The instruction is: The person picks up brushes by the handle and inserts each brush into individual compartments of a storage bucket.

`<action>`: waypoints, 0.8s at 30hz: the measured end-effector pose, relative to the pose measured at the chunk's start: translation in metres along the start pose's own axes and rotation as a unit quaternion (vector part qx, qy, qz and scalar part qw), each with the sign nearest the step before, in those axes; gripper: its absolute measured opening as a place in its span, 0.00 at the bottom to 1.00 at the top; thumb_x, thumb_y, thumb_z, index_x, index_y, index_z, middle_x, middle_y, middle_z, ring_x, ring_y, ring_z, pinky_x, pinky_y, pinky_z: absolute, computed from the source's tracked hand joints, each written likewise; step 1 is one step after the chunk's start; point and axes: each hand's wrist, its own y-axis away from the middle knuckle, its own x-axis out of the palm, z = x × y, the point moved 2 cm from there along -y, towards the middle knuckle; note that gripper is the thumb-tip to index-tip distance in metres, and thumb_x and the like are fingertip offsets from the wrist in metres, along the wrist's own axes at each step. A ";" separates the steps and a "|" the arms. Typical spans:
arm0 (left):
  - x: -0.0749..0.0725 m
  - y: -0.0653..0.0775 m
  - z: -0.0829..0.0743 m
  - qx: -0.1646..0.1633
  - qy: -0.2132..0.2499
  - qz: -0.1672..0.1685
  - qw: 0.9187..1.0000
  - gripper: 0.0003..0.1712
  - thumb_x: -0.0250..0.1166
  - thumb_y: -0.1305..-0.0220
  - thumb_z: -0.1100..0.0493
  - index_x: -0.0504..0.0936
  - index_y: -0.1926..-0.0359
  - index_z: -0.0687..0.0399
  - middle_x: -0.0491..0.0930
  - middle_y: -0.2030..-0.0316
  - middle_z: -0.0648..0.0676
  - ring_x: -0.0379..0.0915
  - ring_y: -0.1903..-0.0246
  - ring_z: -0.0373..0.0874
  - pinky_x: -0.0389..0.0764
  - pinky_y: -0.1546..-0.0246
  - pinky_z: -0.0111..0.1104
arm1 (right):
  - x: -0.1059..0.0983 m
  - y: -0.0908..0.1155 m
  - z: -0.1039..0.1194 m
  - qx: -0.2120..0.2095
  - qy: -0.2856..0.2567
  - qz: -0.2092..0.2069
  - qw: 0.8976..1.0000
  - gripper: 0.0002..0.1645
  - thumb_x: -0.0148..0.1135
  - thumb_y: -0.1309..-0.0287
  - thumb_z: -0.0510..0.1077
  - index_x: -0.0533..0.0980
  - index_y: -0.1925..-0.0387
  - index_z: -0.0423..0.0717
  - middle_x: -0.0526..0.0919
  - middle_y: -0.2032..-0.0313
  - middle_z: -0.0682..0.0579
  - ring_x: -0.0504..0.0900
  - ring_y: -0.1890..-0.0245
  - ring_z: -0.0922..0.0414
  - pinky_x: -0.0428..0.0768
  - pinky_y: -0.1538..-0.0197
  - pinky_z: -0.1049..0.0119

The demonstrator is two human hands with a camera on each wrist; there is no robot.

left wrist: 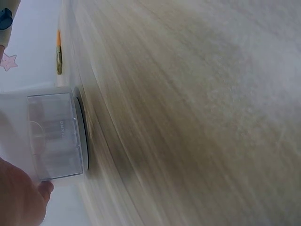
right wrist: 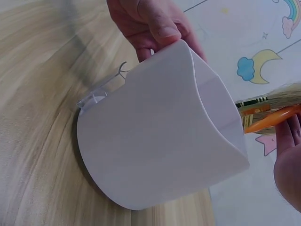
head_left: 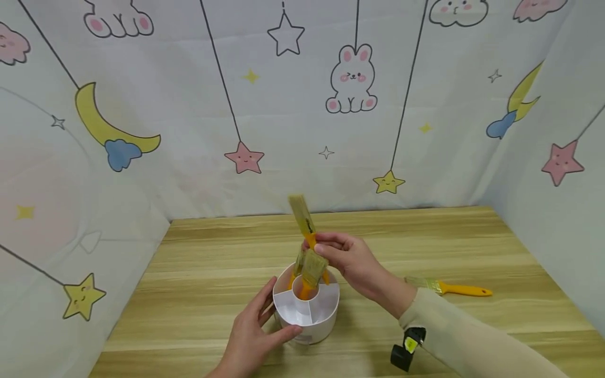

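Head view, then: what is in your right hand?

A paintbrush (head_left: 303,216), bristles up. My right hand (head_left: 352,260) pinches its orange handle between thumb and fingers, above the white holder (head_left: 321,332). The handle's end points down at the back right of it; whether it touches the inside, I can't tell.

And the left?

My left hand (head_left: 255,325) grips the holder, fingers along its left side and thumb across the front. The holder stands upright on the wooden counter (head_left: 212,262).

Anything in the way?

Two more brushes. The centre brush (head_left: 314,269) stands bristles up in the round middle tube and overlaps my view of the handle I'm pinching. The rear brush (head_left: 299,262) stands behind it, to the left, partly hidden. The two front compartments have bare floors.

What else is around?

A loose brush (head_left: 465,290) lies to the right, its bristle end near my sleeve (head_left: 454,328). A black wrist camera (head_left: 402,357) hangs by that cuff. Low on the holder there's a clear panel (left wrist: 56,136), seen from my left wrist. Behind everything hangs a white cloth (head_left: 293,105) printed with stars, moons and a bunny.
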 end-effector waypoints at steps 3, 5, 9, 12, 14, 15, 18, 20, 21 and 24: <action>-0.001 0.000 -0.001 -0.003 -0.001 0.000 1.000 0.61 0.87 0.48 0.54 0.64 0.19 0.60 0.70 0.24 0.63 0.68 0.26 0.61 0.80 0.33 0.39 | 0.002 -0.004 0.000 -0.002 -0.012 -0.005 1.000 0.24 0.63 0.23 0.38 0.75 0.31 0.33 0.90 0.46 0.50 0.85 0.38 0.54 0.80 0.29 0.61; -0.001 0.000 -0.001 -0.005 -0.002 0.001 1.000 0.61 0.87 0.48 0.54 0.64 0.19 0.61 0.69 0.24 0.64 0.68 0.26 0.61 0.80 0.33 0.39 | 0.002 -0.006 0.000 -0.001 -0.025 -0.011 1.000 0.23 0.62 0.23 0.38 0.76 0.32 0.34 0.90 0.46 0.50 0.85 0.39 0.54 0.80 0.29 0.62; 0.000 -0.001 0.000 -0.005 0.000 0.000 1.000 0.61 0.88 0.48 0.54 0.64 0.19 0.61 0.70 0.24 0.63 0.68 0.26 0.61 0.81 0.33 0.39 | 0.000 -0.007 -0.001 -0.002 -0.045 -0.020 0.999 0.20 0.61 0.23 0.36 0.77 0.34 0.36 0.91 0.47 0.51 0.87 0.41 0.55 0.81 0.31 0.64; 0.000 -0.001 -0.001 -0.004 0.003 0.001 1.000 0.61 0.88 0.49 0.54 0.64 0.19 0.60 0.70 0.24 0.63 0.68 0.26 0.61 0.80 0.32 0.39 | -0.003 -0.006 -0.003 -0.007 -0.048 -0.027 0.998 0.19 0.60 0.23 0.35 0.78 0.35 0.36 0.91 0.48 0.51 0.87 0.41 0.56 0.83 0.33 0.65; 0.001 -0.001 -0.001 -0.004 0.003 0.000 1.000 0.61 0.88 0.49 0.54 0.64 0.19 0.59 0.69 0.24 0.63 0.68 0.26 0.61 0.80 0.32 0.39 | -0.006 -0.004 -0.005 -0.009 -0.047 -0.029 0.998 0.20 0.60 0.22 0.34 0.77 0.34 0.35 0.91 0.47 0.51 0.87 0.41 0.56 0.83 0.34 0.65; 0.001 -0.001 -0.001 -0.004 0.002 0.000 1.000 0.61 0.88 0.49 0.54 0.64 0.19 0.58 0.69 0.24 0.63 0.68 0.26 0.60 0.80 0.32 0.39 | -0.008 -0.003 -0.006 -0.010 -0.046 -0.030 0.998 0.20 0.59 0.22 0.34 0.77 0.34 0.35 0.91 0.47 0.51 0.87 0.40 0.56 0.84 0.34 0.65; 0.001 -0.001 -0.001 -0.004 -0.001 -0.002 1.000 0.61 0.88 0.49 0.54 0.65 0.19 0.57 0.70 0.24 0.63 0.68 0.26 0.60 0.80 0.33 0.39 | -0.012 0.001 -0.010 -0.004 -0.046 -0.035 0.998 0.21 0.59 0.22 0.34 0.75 0.32 0.34 0.90 0.46 0.51 0.86 0.39 0.56 0.83 0.33 0.64; 0.001 -0.001 -0.002 -0.004 -0.002 -0.004 1.000 0.61 0.88 0.49 0.54 0.65 0.19 0.57 0.70 0.24 0.63 0.68 0.26 0.60 0.80 0.33 0.39 | -0.015 0.003 -0.013 0.004 -0.047 -0.044 0.998 0.22 0.60 0.22 0.35 0.75 0.32 0.34 0.90 0.45 0.50 0.86 0.40 0.56 0.83 0.33 0.64; 0.001 -0.001 -0.002 -0.005 -0.002 -0.004 1.000 0.61 0.88 0.49 0.54 0.65 0.19 0.57 0.70 0.24 0.63 0.68 0.26 0.60 0.81 0.33 0.39 | -0.017 0.004 -0.015 0.009 -0.049 -0.050 0.997 0.21 0.60 0.22 0.35 0.76 0.33 0.34 0.90 0.45 0.50 0.86 0.40 0.56 0.84 0.34 0.63; 0.001 -0.001 -0.003 -0.010 -0.001 -0.003 1.000 0.61 0.88 0.49 0.55 0.65 0.19 0.57 0.70 0.24 0.63 0.68 0.26 0.60 0.81 0.33 0.38 | -0.020 0.007 -0.019 0.019 -0.059 -0.066 0.996 0.18 0.60 0.23 0.34 0.77 0.36 0.35 0.89 0.45 0.49 0.87 0.41 0.56 0.85 0.35 0.63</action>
